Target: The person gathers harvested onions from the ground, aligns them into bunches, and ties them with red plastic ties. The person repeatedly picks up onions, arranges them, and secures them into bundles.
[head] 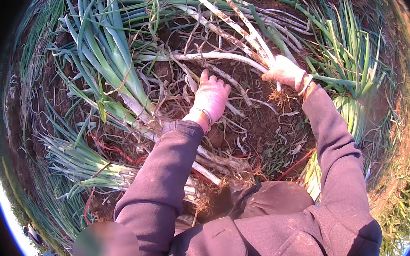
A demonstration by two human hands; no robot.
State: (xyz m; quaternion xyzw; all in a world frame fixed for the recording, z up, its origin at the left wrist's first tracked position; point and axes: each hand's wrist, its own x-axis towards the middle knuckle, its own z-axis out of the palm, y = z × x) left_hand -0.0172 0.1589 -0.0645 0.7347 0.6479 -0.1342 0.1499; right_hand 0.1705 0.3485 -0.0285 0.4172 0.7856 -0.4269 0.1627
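Observation:
My right hand (285,72), in a pale glove, grips several long scallion stalks (262,48) near their root ends. Their white shanks are streaked with soil, and the stalks stretch away toward the top left. Brown roots (282,98) dangle just below that hand. My left hand (210,96), also gloved, is over dry leaves and loose thin stalks (230,78). Its fingers are half curled; the thumb side is hidden, so I cannot tell whether it pinches anything. Left of it lies a thick pile of large scallions (115,59), partly covered by my left forearm.
A bundle of scallions (353,104) stands by my right arm, and another bundle (95,167) lies at the left. Red twine (296,165) runs over the soil (264,137) before my knee (277,196). More scallions (287,25) lie at the far side.

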